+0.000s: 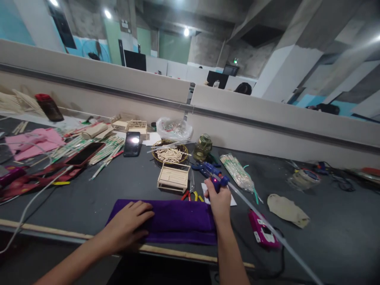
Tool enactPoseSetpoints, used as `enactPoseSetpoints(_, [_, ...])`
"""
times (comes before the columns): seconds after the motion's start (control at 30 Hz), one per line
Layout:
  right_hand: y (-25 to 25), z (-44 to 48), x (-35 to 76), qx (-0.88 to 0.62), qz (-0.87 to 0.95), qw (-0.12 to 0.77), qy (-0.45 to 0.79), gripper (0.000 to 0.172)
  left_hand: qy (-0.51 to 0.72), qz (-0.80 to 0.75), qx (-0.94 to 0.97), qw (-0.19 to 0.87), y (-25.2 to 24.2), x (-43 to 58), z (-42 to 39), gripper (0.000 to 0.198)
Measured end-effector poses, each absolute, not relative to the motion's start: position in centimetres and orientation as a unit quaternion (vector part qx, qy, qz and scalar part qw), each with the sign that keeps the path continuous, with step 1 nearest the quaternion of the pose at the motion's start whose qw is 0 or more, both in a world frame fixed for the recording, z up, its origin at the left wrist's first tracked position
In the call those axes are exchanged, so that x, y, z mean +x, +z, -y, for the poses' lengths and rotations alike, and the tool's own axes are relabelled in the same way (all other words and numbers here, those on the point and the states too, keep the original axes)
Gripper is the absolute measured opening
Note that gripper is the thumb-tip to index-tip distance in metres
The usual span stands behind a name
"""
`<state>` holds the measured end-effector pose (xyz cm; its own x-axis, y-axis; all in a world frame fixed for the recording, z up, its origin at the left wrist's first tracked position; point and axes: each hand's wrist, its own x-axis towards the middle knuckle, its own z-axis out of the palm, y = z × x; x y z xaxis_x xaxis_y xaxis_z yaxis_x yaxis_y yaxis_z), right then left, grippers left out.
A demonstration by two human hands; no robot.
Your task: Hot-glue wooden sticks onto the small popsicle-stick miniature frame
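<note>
L hand [130, 220] rests on purple cloth [181, 221]; R hand [220, 200] grips glue gun [219, 181] w/ long rod [268, 227] out back. Wood model [173, 177] beyond cloth, scissors [192, 185] beside, bowl [162, 161] w/ sticks [170, 154] behind.

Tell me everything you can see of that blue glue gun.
The glue gun is blue and looks like plastic, with a small red light glowing on it. It sits in the grip of the right hand, its front end pointing away from the person and leftward. A long, whitish, translucent stick extends from its rear toward the lower right of the view. Whether its tip touches anything is unclear.
</note>
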<state>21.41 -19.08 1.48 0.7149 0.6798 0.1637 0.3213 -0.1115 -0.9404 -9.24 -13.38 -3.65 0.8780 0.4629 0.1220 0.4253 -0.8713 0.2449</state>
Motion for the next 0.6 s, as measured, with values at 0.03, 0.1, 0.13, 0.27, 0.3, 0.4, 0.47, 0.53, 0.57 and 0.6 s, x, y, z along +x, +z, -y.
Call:
enactPoseSetpoints(0.03, [0.9, 20.3, 21.1, -0.732, 0.334, 0.569, 0.169, 0.045, 0.094, -0.240, 0.962, 0.092, -3.9, -10.2, 13.3, 0.049])
enactPoseSetpoints(0.1, [-0.4, 22.9, 20.4, -0.728, 0.318, 0.573, 0.201, 0.047, 0.106, -0.254, 0.960, 0.053, -4.4, -11.7, 13.4, 0.056])
enactPoseSetpoints(0.13, [-1.2, 24.2, 20.1, -0.717, 0.305, 0.585, 0.226, 0.048, 0.115, -0.259, 0.959, 0.030, -4.6, -12.3, 13.6, 0.058])
enactPoseSetpoints(0.27, [-4.1, 28.5, 18.9, -0.656, 0.210, 0.661, 0.297, 0.053, 0.196, -0.294, 0.935, -0.035, -5.4, -13.1, 14.0, 0.037])
enactPoseSetpoints(0.3, [-4.6, 29.1, 18.7, -0.638, 0.192, 0.678, 0.312, 0.052, 0.220, -0.304, 0.926, -0.041, -5.4, -13.1, 14.0, 0.032])
enactPoseSetpoints(0.4, [-5.4, 29.7, 18.1, -0.586, 0.165, 0.713, 0.348, 0.047, 0.264, -0.315, 0.911, -0.040, -5.2, -12.8, 13.9, 0.029])
enactPoseSetpoints(0.47, [-5.4, 29.2, 17.8, -0.557, 0.153, 0.731, 0.363, 0.045, 0.270, -0.311, 0.910, -0.038, -4.8, -12.7, 13.8, 0.030])
enactPoseSetpoints(0.53, [-5.3, 28.3, 17.7, -0.541, 0.145, 0.736, 0.379, 0.046, 0.276, -0.302, 0.912, -0.042, -4.3, -12.6, 13.8, 0.033])
enactPoseSetpoints(0.57, [-5.2, 27.9, 17.6, -0.540, 0.142, 0.734, 0.388, 0.048, 0.280, -0.297, 0.912, -0.046, -4.0, -12.6, 13.9, 0.034])
enactPoseSetpoints(0.6, [-5.2, 27.5, 17.6, -0.541, 0.136, 0.731, 0.392, 0.050, 0.286, -0.291, 0.911, -0.051, -3.7, -12.6, 14.1, 0.035])
